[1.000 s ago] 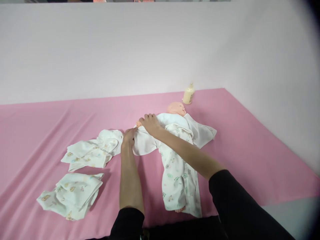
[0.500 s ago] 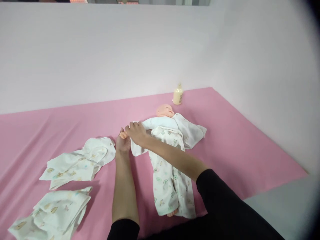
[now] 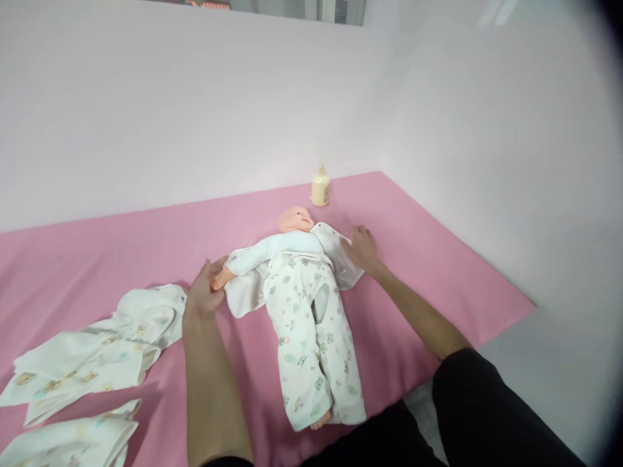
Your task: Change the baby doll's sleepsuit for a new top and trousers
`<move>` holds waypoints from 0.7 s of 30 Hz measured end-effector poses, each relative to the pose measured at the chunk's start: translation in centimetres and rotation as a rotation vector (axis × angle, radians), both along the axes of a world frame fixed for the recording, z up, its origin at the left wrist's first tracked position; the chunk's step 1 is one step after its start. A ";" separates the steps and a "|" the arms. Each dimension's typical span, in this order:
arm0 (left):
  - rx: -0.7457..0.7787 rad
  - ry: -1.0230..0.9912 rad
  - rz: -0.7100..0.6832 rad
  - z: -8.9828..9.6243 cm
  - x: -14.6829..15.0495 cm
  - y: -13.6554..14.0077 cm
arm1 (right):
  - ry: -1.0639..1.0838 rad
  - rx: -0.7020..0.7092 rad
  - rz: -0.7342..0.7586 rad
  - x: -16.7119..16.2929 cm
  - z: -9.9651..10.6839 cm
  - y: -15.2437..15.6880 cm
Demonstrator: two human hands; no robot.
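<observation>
The right hand has left the doll's sleeve, where half a second ago it was working beside the left hand, and is now over on the other side of the doll. Its thumb stands apart from partly bent fingers and overlaps the outer edge of the white flap just beside it. Whether it presses on the cloth cannot be told; no pinch shows.

The left hand curves round the doll's hand, which sticks out past the sleeve's end. How firmly it grips is unclear. The other white flap hangs below that arm, just beside the left hand; the view does not settle whether the two flaps are one garment.

The doll lies on its back between the two hands, head turned toward the right hand, with patterned trousers on its legs. My reading of the change is that the left hand alone now steadies the arm, and the handling is split across both sides of the body.

Beyond the right hand stands a pump bottle. Outward of the left hand, a printed garment and a folded cloth lie on the pink-covered table.
</observation>
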State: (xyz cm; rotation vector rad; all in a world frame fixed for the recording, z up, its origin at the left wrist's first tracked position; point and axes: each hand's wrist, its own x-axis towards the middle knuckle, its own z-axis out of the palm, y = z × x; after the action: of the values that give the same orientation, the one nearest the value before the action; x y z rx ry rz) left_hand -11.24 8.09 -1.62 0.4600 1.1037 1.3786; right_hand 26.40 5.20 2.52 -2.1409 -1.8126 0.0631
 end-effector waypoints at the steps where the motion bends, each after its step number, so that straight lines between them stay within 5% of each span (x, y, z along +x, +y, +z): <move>1: -0.005 0.069 -0.011 0.0 0.0 0.1 | 0.008 -0.083 -0.073 1.9 -0.6 -0.1; 4: -0.018 0.354 -0.061 0.0 -0.2 0.2 | 0.027 -0.159 -0.140 4.9 -2.1 -0.4; 11: -0.073 1.246 -0.078 0.5 -0.4 -0.1 | 0.073 -0.132 -0.101 5.6 -3.7 -0.3; 16: -0.069 1.401 -0.068 0.4 0.0 -0.1 | 0.164 -0.024 0.023 7.3 -5.1 0.0; 21: -0.138 1.470 -0.146 0.3 0.1 0.1 | 0.261 0.104 -0.082 8.7 -6.0 1.5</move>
State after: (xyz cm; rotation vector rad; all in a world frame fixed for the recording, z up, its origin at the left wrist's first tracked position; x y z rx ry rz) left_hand -11.17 8.15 -1.34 1.5239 2.2187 0.6663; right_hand 35.13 6.74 -3.49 -2.0259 -1.5462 0.2136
